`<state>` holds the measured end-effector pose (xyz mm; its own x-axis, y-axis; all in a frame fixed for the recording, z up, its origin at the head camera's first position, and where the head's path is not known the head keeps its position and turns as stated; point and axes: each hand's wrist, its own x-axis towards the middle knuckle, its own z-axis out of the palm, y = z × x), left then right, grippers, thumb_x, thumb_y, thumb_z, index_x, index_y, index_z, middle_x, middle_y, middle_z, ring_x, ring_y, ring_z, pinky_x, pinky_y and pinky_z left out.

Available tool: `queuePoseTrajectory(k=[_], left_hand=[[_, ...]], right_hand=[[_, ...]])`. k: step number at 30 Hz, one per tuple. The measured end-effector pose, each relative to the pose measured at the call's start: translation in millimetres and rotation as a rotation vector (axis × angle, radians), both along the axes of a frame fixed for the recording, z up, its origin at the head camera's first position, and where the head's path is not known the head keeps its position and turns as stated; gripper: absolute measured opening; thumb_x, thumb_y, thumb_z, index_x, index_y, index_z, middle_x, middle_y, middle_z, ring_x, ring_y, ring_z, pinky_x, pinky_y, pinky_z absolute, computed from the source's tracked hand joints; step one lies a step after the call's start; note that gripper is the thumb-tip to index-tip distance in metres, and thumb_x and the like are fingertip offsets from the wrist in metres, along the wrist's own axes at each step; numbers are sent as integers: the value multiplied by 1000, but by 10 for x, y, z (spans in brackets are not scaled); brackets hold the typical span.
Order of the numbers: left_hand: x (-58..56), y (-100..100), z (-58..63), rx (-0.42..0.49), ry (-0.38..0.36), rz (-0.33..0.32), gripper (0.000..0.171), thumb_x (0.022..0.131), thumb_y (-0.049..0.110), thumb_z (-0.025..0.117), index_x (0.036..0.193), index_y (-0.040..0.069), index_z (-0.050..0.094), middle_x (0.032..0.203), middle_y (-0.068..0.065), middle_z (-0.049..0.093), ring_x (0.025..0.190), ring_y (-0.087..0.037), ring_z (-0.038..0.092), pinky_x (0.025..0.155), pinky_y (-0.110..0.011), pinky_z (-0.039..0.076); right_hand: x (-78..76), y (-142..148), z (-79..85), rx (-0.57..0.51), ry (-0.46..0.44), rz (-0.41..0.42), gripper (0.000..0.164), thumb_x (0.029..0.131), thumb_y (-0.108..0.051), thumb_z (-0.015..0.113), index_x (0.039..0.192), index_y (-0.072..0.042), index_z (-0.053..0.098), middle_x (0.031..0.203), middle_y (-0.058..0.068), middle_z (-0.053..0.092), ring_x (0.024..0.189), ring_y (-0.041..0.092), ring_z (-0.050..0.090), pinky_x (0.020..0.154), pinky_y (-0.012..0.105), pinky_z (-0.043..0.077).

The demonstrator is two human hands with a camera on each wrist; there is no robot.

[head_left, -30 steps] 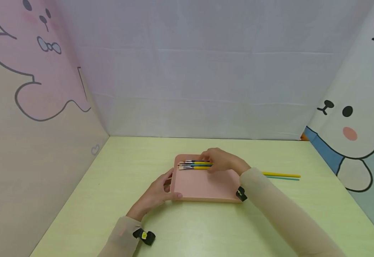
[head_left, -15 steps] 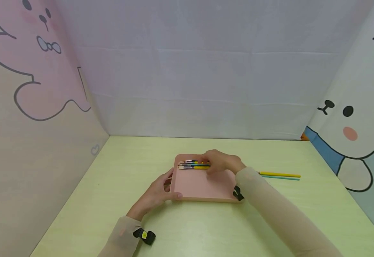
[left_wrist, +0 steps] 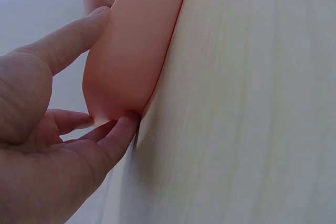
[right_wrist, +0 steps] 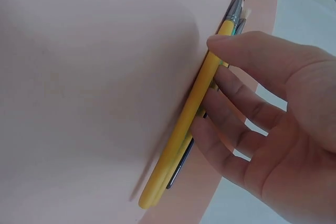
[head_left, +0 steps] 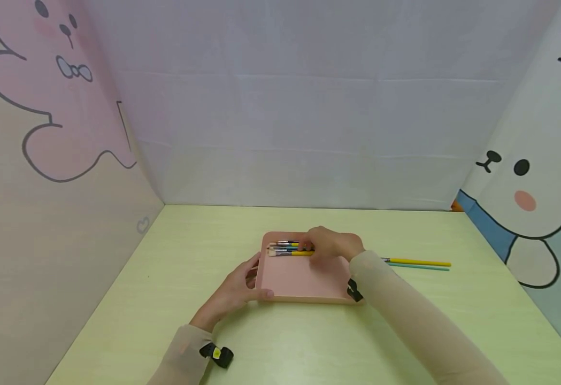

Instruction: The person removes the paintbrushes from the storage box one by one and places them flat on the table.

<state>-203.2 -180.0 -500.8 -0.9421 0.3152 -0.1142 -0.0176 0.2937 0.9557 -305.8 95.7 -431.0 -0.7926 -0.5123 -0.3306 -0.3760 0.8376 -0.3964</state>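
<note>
A shallow pink tray (head_left: 304,280) is set flat on the desk (head_left: 203,235), and its left side is gripped by the left hand (head_left: 234,289): the thumb is laid over the near corner of the rim, while the other fingers (left_wrist: 121,135) are curled against the outer wall, a hold by which the tray is probably steadied. Inside, towards the far wall, a bundle of paintbrushes (head_left: 280,253) is laid side by side, bristles pointed left, perhaps so arranged that the handles can be grasped together. These handles are pinched by the right hand (head_left: 328,246), the thumb being pressed on a yellow one just below its metal collar and the fingers (right_wrist: 210,145) being bent against the opposite side, so that the row is apparently squeezed into line. Whether the bundle is lifted off the tray's floor cannot be told. To the right of the tray, a yellow brush (head_left: 420,262) and a green stick (head_left: 424,268) are placed close together on the desk, their left ends partly hidden by the right sleeve (head_left: 405,305).
</note>
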Motion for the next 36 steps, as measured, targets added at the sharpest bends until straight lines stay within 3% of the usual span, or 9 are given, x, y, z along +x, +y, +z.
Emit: queuePoseTrajectory(k=[4, 12, 21, 36], left_hand=[[2, 0, 3, -1, 1, 1, 110, 85, 20, 93, 171, 17, 25, 167, -13, 40, 146, -38, 51, 118, -47, 47], [17, -12, 4, 0, -16, -3, 112, 84, 27, 93, 171, 19, 23, 168, -12, 38, 147, -37, 51, 118, -46, 48], [41, -6, 13, -2, -4, -5, 110, 85, 24, 93, 171, 18, 23, 168, -13, 38, 146, -38, 50, 117, -48, 48], [52, 14, 16, -5, -6, 11, 110, 85, 23, 93, 171, 18, 25, 168, -13, 38, 147, -38, 49, 117, -48, 48]], right_hand=[[21, 3, -17, 33, -8, -50, 41, 91, -6, 69, 121, -33, 75, 122, -8, 65, 111, 17, 56, 89, 45, 50], [15, -14, -49, -31, 2, 29, 39, 92, 7, 67, 122, -18, 75, 120, 3, 66, 112, 22, 54, 100, 41, 51], [-18, -24, -84, -1, 33, 52, 40, 91, 14, 59, 107, -20, 75, 107, 4, 64, 102, 20, 54, 92, 36, 50], [-11, 52, -69, -7, 53, 70, 39, 89, 11, 64, 106, -22, 76, 106, 0, 66, 101, 18, 55, 91, 37, 51]])
